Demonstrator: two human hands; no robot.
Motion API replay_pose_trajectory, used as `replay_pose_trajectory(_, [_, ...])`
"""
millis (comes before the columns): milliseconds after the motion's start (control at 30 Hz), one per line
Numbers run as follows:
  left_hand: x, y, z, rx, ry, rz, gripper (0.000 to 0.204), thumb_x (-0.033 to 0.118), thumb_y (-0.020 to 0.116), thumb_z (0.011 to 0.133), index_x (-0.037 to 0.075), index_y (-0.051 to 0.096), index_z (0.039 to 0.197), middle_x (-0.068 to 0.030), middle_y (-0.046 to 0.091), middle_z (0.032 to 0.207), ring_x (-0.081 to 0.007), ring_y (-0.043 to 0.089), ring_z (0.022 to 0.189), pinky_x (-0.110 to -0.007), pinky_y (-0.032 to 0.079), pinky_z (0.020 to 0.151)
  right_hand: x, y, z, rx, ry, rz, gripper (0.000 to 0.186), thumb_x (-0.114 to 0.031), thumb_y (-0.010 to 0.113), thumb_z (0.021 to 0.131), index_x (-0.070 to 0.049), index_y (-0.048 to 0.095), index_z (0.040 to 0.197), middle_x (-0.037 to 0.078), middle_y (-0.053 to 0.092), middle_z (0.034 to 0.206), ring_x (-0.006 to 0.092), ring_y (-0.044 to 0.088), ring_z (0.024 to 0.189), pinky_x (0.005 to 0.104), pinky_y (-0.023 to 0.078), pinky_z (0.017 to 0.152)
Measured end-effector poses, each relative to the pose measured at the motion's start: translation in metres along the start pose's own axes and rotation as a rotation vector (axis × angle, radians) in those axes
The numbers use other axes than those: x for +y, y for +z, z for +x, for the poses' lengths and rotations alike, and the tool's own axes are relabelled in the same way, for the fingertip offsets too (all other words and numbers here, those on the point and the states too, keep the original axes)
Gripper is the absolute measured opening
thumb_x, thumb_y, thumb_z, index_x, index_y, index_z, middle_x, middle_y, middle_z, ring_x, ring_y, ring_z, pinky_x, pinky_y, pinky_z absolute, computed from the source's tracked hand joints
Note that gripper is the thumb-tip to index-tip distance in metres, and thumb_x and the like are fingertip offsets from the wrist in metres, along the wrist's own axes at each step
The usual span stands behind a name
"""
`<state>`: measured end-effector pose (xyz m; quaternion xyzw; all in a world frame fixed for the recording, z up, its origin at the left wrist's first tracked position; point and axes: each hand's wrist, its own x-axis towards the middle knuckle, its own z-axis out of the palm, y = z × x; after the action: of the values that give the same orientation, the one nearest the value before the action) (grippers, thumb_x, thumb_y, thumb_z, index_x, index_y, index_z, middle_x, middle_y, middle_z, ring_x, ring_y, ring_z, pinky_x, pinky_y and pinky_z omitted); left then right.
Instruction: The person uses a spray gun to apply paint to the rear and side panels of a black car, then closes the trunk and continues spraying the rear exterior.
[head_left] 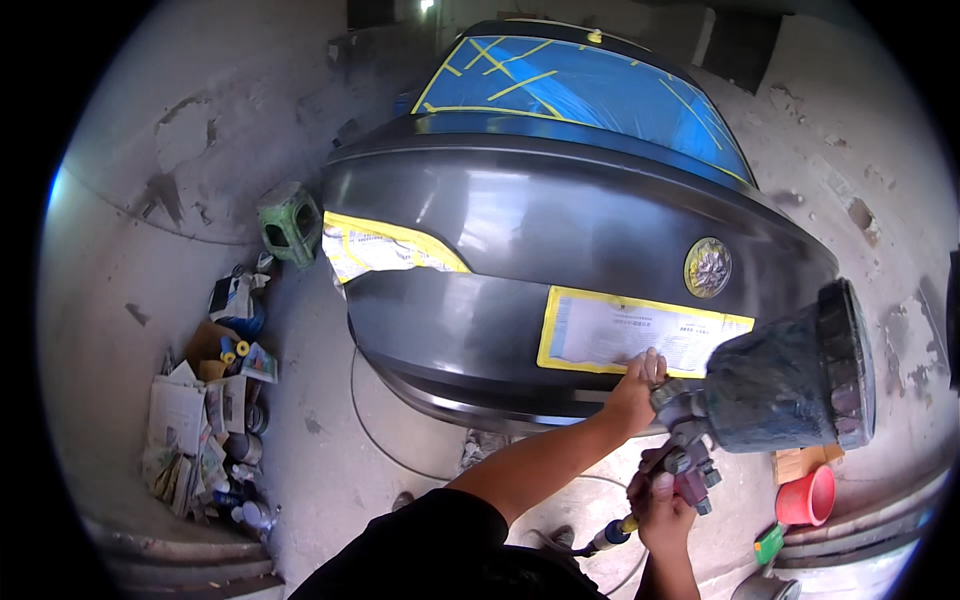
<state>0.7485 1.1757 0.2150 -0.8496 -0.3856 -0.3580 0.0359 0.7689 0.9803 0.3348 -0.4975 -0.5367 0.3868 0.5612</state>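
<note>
My right hand (666, 515) is wrapped round the handle of a spray gun (684, 450) with a large, dark, paint-crusted cup (775, 385) on it. My left hand (632, 398) is closed at the gun's front end, by its nozzle; the gun and the hand itself partly hide the grip. Just beyond stands the rear of a dark grey car (560, 215). Yellow tape borders the paper (640, 335) over its plate area, close past my left fingers. More taped paper (385, 248) covers the left lamp, and blue film (570, 80) the rear window.
An air hose (385, 455) loops over the floor below the bumper. On the left are a green stool (290, 222), newspapers (180, 415) and several cans (245, 447). At the lower right stand a red bucket (806, 496) and a green box (769, 544).
</note>
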Motion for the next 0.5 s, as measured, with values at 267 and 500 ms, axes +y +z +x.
replay_pose_trajectory(267, [-0.011,0.016,-0.010,-0.138,0.281,0.352,0.045,0.019,0.040,0.089,-0.009,0.044,0.124,-0.0312,0.050,0.123,-0.0379,0.049,0.116,-0.048,0.034,0.098,-0.032,0.132,0.000,-0.374,-0.114,-0.124,0.035,-0.038,0.050,0.093,-0.003,0.054,0.096,0.002,0.058,0.079,0.0071,0.049,0.060,0.0217,0.036,0.053])
replay_pose_trajectory(500, [-0.015,-0.038,-0.011,-0.253,0.336,0.613,0.047,0.020,0.035,0.091,-0.008,0.040,0.129,-0.0317,0.040,0.134,-0.0402,0.043,0.122,-0.052,0.026,0.101,-0.067,0.115,-0.049,0.277,0.020,-0.151,0.041,-0.039,0.050,0.093,0.001,0.051,0.104,0.004,0.055,0.064,0.0077,0.045,0.048,0.0216,0.033,0.042])
